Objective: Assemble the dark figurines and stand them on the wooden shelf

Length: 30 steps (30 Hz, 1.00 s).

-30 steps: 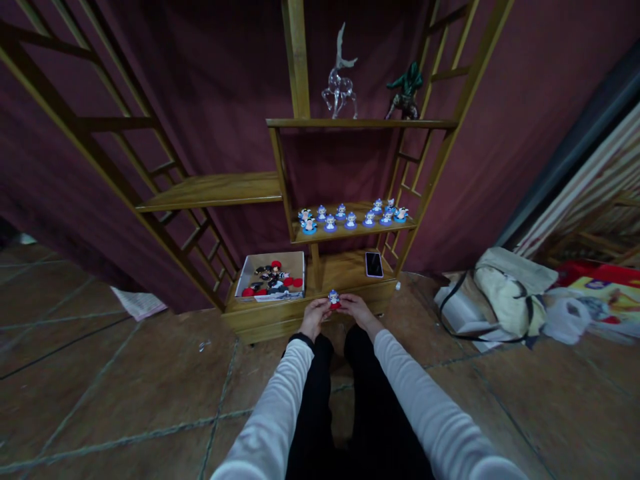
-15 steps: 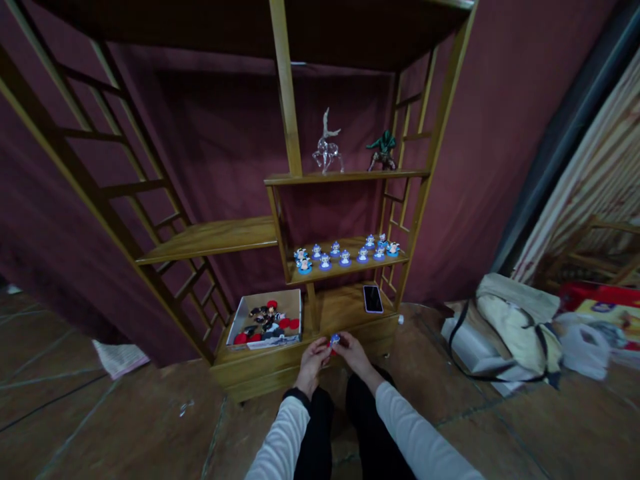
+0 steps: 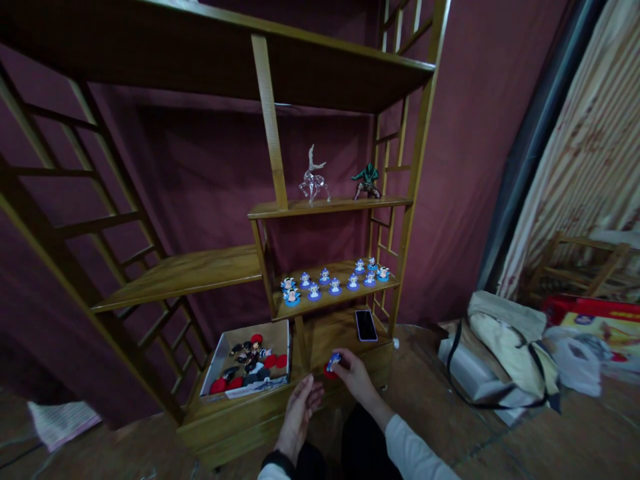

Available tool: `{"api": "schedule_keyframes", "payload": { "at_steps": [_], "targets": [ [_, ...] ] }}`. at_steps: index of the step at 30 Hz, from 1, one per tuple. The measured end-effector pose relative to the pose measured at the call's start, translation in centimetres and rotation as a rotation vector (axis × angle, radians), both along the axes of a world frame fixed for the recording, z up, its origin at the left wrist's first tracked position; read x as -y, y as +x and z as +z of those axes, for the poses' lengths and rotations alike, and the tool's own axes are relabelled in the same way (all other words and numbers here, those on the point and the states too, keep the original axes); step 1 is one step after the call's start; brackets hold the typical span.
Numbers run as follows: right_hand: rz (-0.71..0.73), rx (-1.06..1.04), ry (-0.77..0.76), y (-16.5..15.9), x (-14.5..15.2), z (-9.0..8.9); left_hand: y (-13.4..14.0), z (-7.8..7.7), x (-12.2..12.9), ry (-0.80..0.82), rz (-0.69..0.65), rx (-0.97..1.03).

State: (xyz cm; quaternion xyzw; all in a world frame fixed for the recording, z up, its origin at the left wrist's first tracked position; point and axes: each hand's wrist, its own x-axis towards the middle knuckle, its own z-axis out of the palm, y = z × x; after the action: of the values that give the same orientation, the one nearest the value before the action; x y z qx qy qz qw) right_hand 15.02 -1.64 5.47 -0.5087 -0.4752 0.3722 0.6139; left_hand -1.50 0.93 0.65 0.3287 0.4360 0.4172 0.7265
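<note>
In my right hand (image 3: pixel 354 375) is a small blue figurine (image 3: pixel 333 362) on a round red base, pinched by the fingers in front of the cabinet's lowest level. My left hand (image 3: pixel 299 408) hangs just to the left of it with the fingers loosely apart and nothing in them. Several small blue-and-white figurines (image 3: pixel 335 287) on round bases stand in uneven rows on the middle right shelf (image 3: pixel 320 308). Left of my hands, a shallow cardboard box (image 3: pixel 210 373) holds figurine pieces in black, red and white.
A dark-screened phone (image 3: pixel 367 325) lies on the lowest level. Above stand a clear deer ornament (image 3: pixel 315 183) and a green hooded figure (image 3: pixel 369 180). Bags (image 3: pixel 505 333) and a red box (image 3: pixel 620 327) rest on the floor at right. Papers (image 3: pixel 63 421) lie at lower left.
My left hand has let go of the figurine and drawn away to the left. The right hand now holds it alone, nearer the cabinet. The view has tilted upward.
</note>
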Motion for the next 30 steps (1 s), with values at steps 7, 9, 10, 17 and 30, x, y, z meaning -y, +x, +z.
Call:
{"api": "schedule_keyframes", "payload": {
  "at_steps": [7, 9, 10, 17, 30],
  "targets": [
    [-0.219, 0.186, 0.264, 10.4, -6.6, 17.0, -1.2, -0.8, -0.8, -0.015, -0.028, 0.047],
    [-0.229, 0.300, 0.221, 12.8, -9.5, 20.1, -1.4, -0.6, -1.1, -0.043, -0.033, 0.058],
    [-0.225, 0.373, 0.184, 13.7, -11.0, 21.0, -1.5, -0.5, -1.2, -0.056, -0.032, 0.060],
    [-0.193, 0.831, -0.123, 15.3, -19.5, 20.7, -2.1, -0.2, -2.3, -0.151, -0.033, 0.038],
    [-0.093, 1.066, -0.265, 15.8, -22.8, 17.9, -1.8, -1.3, -3.5, -0.241, -0.054, -0.005]
  ]
}}
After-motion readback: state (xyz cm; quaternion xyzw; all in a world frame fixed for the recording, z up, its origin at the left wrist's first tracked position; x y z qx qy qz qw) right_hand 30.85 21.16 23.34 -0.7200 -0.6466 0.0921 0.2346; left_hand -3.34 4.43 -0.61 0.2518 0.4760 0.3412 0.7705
